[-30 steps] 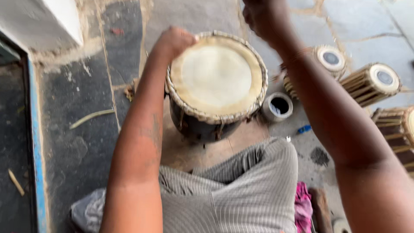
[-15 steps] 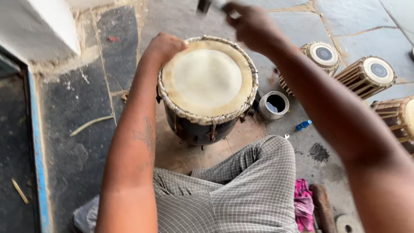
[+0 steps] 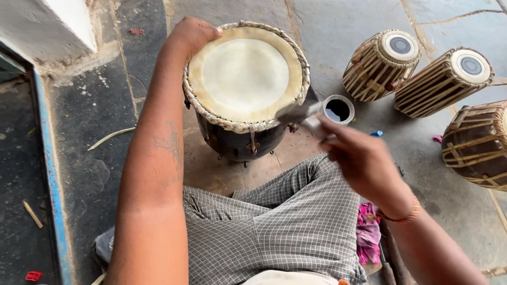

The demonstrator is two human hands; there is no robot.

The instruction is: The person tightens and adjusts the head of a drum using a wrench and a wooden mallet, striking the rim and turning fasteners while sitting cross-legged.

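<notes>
A dark drum (image 3: 240,137) with a pale skin head (image 3: 245,74) and a braided rim stands upright on the stone floor in front of my knees. My left hand (image 3: 193,34) grips the far left edge of its rim. My right hand (image 3: 364,163) is closed on a small metal hammer (image 3: 303,113), blurred by motion, whose head is at the near right edge of the drum rim.
A small round tin (image 3: 338,109) with dark contents sits just right of the drum. Three strapped drums (image 3: 381,64) (image 3: 444,80) (image 3: 478,145) lie on their sides at the right. A white wall block (image 3: 47,26) and a blue edge (image 3: 50,174) border the left. Pink cloth (image 3: 368,237) lies by my leg.
My right hand has swung down from above the drum's far side to its near right rim, bringing the hammer with it. My left hand stays on the rim.
</notes>
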